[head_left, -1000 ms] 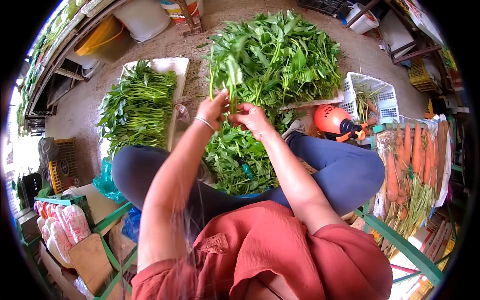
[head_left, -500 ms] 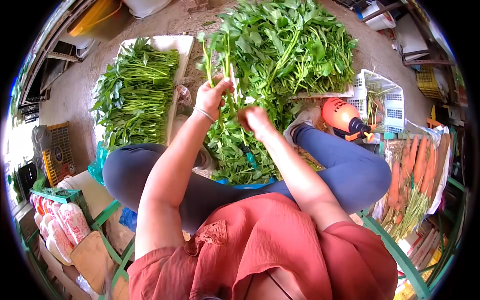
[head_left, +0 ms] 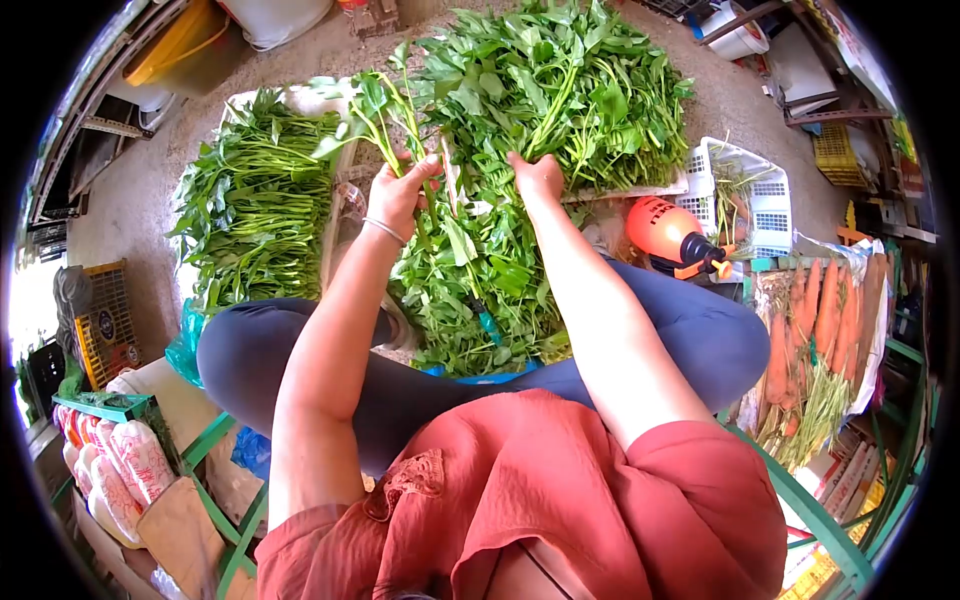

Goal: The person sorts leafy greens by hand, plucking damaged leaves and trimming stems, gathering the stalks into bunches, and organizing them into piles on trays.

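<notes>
My left hand (head_left: 401,192), with a band at its wrist, is closed around a few green leafy stems (head_left: 380,132) whose tops lean to the left. My right hand (head_left: 538,177) reaches the lower edge of the big heap of greens (head_left: 560,90); its fingers are partly among the leaves, and what they grip is hidden. Below both hands, between my legs, lies a looser pile of leaves (head_left: 480,290). On the left, bundled greens (head_left: 265,205) lie in rows on a white tray (head_left: 335,190).
An orange spray bottle (head_left: 662,228) lies by my right knee, beside a white crate (head_left: 770,205). Carrots (head_left: 828,310) rest at the right. A yellow bucket (head_left: 185,50) stands at the upper left. White packages (head_left: 140,455) sit at the lower left.
My left hand has moved left with its stems, which now tilt toward the left tray. My right hand has left the space beside it and moved up and right to the big heap.
</notes>
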`<control>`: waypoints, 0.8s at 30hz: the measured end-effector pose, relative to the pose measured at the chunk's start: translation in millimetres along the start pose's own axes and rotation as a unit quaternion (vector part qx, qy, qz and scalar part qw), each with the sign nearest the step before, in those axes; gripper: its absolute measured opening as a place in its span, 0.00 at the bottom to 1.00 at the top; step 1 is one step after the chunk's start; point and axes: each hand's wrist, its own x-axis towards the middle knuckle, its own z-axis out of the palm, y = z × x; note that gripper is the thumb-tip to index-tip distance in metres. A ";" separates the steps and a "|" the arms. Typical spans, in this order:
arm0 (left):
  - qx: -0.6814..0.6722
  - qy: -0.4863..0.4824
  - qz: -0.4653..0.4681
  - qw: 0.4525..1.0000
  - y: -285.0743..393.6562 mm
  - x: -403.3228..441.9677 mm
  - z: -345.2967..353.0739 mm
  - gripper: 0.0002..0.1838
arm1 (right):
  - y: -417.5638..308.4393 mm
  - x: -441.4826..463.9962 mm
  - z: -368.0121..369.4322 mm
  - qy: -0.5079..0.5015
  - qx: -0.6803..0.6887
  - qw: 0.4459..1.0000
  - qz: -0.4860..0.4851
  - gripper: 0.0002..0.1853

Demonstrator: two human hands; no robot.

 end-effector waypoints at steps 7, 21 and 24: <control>0.080 0.018 -0.038 0.996 -0.4 -0.5 0.2 0.11 | -26.7 -54.5 -37.3 -0.159 0.397 0.902 0.053 0.07; 0.106 -0.057 0.044 0.992 6.5 -6.5 20.5 0.11 | -27.5 -105.3 -39.6 -0.249 0.233 0.924 -0.172 0.13; 0.039 -0.058 0.040 0.997 4.1 -4.1 16.5 0.08 | -33.7 -100.3 -49.3 -0.296 0.399 0.864 -0.083 0.17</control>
